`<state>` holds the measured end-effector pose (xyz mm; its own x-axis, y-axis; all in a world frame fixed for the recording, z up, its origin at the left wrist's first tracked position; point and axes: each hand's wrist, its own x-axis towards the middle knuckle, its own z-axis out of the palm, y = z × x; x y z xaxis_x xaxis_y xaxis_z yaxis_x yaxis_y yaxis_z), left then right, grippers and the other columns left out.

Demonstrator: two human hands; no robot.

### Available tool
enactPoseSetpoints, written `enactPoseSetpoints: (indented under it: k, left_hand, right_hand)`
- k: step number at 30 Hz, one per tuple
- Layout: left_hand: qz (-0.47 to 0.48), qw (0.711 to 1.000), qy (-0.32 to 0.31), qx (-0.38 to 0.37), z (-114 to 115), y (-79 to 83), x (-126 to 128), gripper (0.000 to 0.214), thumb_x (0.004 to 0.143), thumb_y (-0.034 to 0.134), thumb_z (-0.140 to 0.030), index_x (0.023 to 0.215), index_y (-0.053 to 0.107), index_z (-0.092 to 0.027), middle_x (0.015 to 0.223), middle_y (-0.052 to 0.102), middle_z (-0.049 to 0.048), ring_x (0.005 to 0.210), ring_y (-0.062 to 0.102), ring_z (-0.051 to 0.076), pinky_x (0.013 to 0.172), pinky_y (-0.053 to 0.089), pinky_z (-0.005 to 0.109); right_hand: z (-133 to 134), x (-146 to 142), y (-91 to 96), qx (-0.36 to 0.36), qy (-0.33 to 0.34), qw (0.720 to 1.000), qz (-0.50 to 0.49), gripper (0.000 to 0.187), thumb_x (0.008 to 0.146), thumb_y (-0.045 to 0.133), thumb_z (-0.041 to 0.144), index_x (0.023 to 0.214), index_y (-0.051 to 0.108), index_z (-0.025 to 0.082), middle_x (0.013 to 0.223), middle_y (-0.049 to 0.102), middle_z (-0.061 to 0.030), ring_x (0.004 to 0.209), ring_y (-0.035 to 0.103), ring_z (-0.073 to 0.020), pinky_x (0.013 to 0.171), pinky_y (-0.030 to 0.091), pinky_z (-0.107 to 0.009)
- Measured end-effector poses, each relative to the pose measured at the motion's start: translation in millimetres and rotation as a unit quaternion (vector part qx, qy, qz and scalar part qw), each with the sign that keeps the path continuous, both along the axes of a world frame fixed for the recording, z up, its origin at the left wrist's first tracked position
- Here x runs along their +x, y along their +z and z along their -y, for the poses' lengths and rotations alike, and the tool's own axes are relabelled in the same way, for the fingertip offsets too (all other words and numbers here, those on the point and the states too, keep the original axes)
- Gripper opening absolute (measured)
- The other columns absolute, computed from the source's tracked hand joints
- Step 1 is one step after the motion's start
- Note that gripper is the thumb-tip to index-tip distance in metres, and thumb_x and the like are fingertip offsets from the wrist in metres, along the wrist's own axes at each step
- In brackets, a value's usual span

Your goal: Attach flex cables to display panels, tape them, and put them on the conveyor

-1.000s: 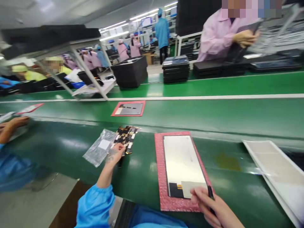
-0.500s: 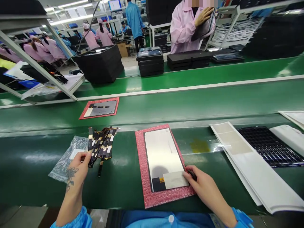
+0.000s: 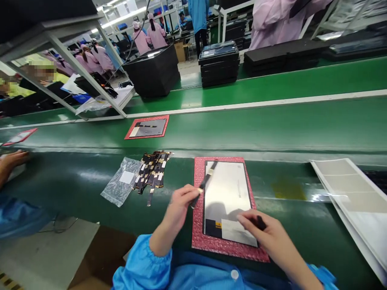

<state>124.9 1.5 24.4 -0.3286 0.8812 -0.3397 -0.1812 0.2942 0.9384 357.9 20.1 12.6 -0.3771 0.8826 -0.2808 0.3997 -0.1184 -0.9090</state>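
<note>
My left hand (image 3: 179, 206) pinches the lower end of a dark flex cable (image 3: 209, 175), which slants up over the left part of a display panel (image 3: 227, 189). The panel lies back side up, with a black and white strip at its lower end, on a red bubble-wrap sheet (image 3: 198, 238). Over the panel's lower right corner, my right hand (image 3: 266, 230) is closed around a small black tool (image 3: 261, 222), mostly hidden by the fingers. To the left lie a pile of flex cables (image 3: 155, 171) and a clear plastic bag (image 3: 120, 186) with a white label.
Another panel (image 3: 149, 128) on red wrap lies farther back. White sheets (image 3: 356, 193) stand at right beside yellow tape (image 3: 288, 191). A co-worker's hand (image 3: 13, 161) rests at far left. Black tray stacks (image 3: 219, 66) line the far belt under a metal shelf frame (image 3: 65, 52).
My left hand has moved from the cable pile to the panel, bringing one flex cable. My right hand remains by the panel's lower right corner. The view has shifted left.
</note>
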Motion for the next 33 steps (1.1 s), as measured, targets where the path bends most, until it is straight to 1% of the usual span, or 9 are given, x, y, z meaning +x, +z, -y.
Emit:
enactPoseSetpoints:
  k: [4,8,10,13,16,19,21,25,33]
  left_hand:
    - [0.148,0.987,-0.063,-0.001,4,-4.1,47,0.026,0.062,0.076,-0.038,0.057,0.066,-0.014,0.060,0.050,-0.0007,0.061,0.045,0.010,0.058,0.038,0.022]
    - [0.136,0.984,-0.116,0.009,5,-6.5,58,0.025,0.069,0.073,-0.038,0.059,0.068,-0.015,0.062,0.050,0.0000,0.062,0.045,0.011,0.059,0.037,0.023]
    - [0.081,0.985,-0.154,0.020,6,-9.4,53,0.025,0.074,0.068,-0.040,0.070,0.073,-0.015,0.068,0.056,0.0023,0.067,0.051,0.014,0.064,0.042,0.025]
    - [-0.116,0.974,-0.178,0.078,14,-19.7,38,0.029,0.087,0.055,-0.038,0.096,0.074,-0.019,0.084,0.063,0.0059,0.078,0.057,0.017,0.071,0.047,0.028]
    - [-0.324,0.913,-0.174,0.178,33,-36.0,26,0.026,0.092,0.049,-0.027,0.105,0.071,-0.020,0.088,0.064,0.0068,0.083,0.058,0.017,0.074,0.048,0.029]
    - [-0.436,0.849,-0.192,0.230,54,-51.8,23,0.024,0.090,0.052,-0.023,0.108,0.068,-0.019,0.089,0.062,0.0077,0.084,0.056,0.019,0.073,0.048,0.031]
    - [-0.485,0.821,-0.195,0.232,65,-59.2,27,0.027,0.090,0.052,-0.024,0.112,0.066,-0.018,0.092,0.062,0.0089,0.085,0.055,0.020,0.073,0.048,0.033]
    - [-0.537,0.787,-0.195,0.233,74,-66.1,35,0.028,0.089,0.051,-0.019,0.112,0.067,-0.020,0.087,0.060,0.0074,0.081,0.054,0.018,0.069,0.045,0.031]
    - [-0.560,0.771,-0.183,0.242,76,-66.6,36,0.026,0.089,0.051,-0.018,0.106,0.069,-0.025,0.082,0.060,0.0059,0.077,0.053,0.016,0.066,0.043,0.029]
  right_hand:
    - [1,-32,3.0,-0.062,0.011,0.993,-0.097,0.039,0.073,0.062,0.056,0.079,0.066,0.018,0.073,0.065,-0.0041,0.067,0.055,-0.0182,0.063,0.044,-0.029]
    - [-6,-34,0.7,-0.083,0.004,0.989,-0.124,0.040,0.071,0.064,0.056,0.064,0.053,0.018,0.058,0.051,0.0015,0.058,0.045,-0.0134,0.056,0.038,-0.026]
    - [-11,-29,-1.2,-0.101,0.018,0.987,-0.122,0.039,0.071,0.065,0.055,0.065,0.052,0.018,0.059,0.054,0.0006,0.059,0.048,-0.0142,0.058,0.039,-0.027]
    - [-16,-22,-6.8,-0.096,0.044,0.991,-0.083,0.033,0.074,0.061,0.051,0.069,0.056,0.018,0.064,0.059,-0.0018,0.063,0.052,-0.0168,0.060,0.042,-0.029]
    - [-20,-18,-16.3,-0.014,0.079,0.997,0.006,0.025,0.078,0.057,0.042,0.068,0.057,0.019,0.069,0.060,-0.0024,0.067,0.054,-0.0188,0.063,0.045,-0.031]
    - [-20,-18,-27.2,0.089,0.115,0.986,0.077,0.018,0.083,0.051,0.030,0.072,0.061,0.020,0.088,0.061,-0.0058,0.078,0.058,-0.0199,0.071,0.047,-0.033]
    - [-18,-20,-32.7,0.124,0.130,0.977,0.114,0.017,0.084,0.047,0.024,0.076,0.061,0.020,0.099,0.059,-0.0072,0.081,0.058,-0.0194,0.072,0.047,-0.033]
    - [-16,-22,-33.6,0.136,0.145,0.970,0.139,0.021,0.086,0.046,0.024,0.067,0.054,0.019,0.095,0.055,-0.0069,0.076,0.057,-0.0179,0.066,0.047,-0.032]
    - [-16,-28,-26.2,0.087,0.181,0.976,0.078,0.017,0.086,0.051,0.020,0.071,0.059,0.018,0.088,0.052,-0.0051,0.080,0.056,-0.0184,0.071,0.048,-0.032]
